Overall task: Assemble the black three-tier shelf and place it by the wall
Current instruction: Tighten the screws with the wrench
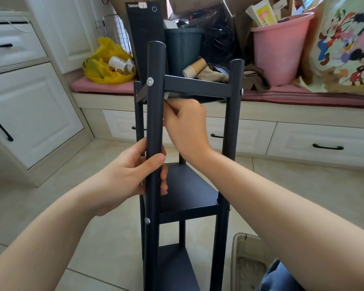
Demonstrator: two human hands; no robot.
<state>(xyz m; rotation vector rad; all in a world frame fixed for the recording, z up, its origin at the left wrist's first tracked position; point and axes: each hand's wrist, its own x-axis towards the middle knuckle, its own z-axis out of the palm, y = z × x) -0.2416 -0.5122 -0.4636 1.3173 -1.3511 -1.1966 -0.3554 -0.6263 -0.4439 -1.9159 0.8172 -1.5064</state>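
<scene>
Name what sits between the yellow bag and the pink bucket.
Head view: a tall black ThinkCentre case, a dark green bin, tipped paper cups and dark cables, partly behind the black shelf.

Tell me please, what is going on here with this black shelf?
A person is putting together the black shelf, which stands upright on the floor tiles. The left hand grips the front post. The right hand works under a corner of the top tier, beside a screw; whether it holds something is unclear.
</scene>
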